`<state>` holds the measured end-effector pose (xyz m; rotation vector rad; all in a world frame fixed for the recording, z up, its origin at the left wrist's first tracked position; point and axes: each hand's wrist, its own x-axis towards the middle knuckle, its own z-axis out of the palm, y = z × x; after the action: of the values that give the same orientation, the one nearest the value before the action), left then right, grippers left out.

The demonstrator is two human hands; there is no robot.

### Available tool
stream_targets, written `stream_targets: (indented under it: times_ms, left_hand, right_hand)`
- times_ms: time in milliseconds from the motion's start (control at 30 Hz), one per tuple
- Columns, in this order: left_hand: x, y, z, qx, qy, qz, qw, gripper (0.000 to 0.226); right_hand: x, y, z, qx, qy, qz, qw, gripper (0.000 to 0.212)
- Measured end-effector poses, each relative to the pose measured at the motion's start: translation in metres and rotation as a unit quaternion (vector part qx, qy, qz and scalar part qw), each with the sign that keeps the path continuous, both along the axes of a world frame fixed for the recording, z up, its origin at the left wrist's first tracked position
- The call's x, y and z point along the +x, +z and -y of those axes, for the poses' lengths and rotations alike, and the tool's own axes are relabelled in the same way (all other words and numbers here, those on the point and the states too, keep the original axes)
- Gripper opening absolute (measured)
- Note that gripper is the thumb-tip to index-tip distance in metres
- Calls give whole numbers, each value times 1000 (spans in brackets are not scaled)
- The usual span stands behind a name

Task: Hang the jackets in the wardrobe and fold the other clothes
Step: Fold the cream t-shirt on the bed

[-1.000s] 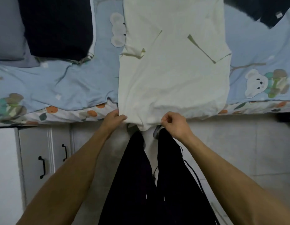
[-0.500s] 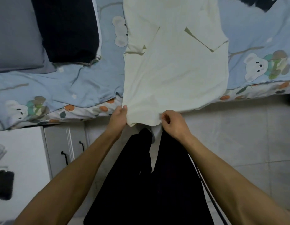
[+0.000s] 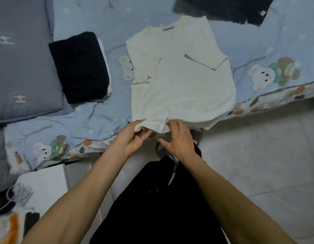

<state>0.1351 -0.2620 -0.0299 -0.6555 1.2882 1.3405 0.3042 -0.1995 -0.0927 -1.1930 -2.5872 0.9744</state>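
Here I am holding the cream T-shirt (image 3: 182, 85) by its hem at the bed (image 3: 99, 113) edge.
My left hand (image 3: 133, 140) is pinching the hem corner; my right hand (image 3: 179, 138) is resting on it, fingers loosely spread. The shirt is lying flat, sleeves folded inward, with bare sheet separating it from the folded dark garment (image 3: 80, 67) on its left.

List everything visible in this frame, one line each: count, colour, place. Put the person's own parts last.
T-shirt: one, cream, flat on the bed, sleeves folded in.
Folded garment: one, black, left of the T-shirt.
Dark garment: one, black, top right of the bed.
Pillow: one, grey, far left.
Bedsheet: one, light blue, bear print.
Cabinet: one, white, lower left.
Floor: pale tiles, right.
Left hand: pinches the hem.
Right hand: fingers on the hem.
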Motion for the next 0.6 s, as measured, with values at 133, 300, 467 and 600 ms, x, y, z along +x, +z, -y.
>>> stream_targets:
  times_ms: [133,300,467,600]
  left_hand:
    - [-2,7,-2,-18,-15,11,1000,5]
    - [-8,16,-5,-53,-61,-30,996,4]
    - [-17,20,-3,-57,-71,-163,983,28]
    - [-22,22,-6,-14,-124,-180,976,16]
  right_hand:
    - [-11,3,-8,45,-30,1,999,39]
    - [-9,12,-27,-18,-14,-47,999,32]
    - [6,27,-51,-138,-37,-23,989,23]
    - [5,45,-72,-154,-11,-18,988,18]
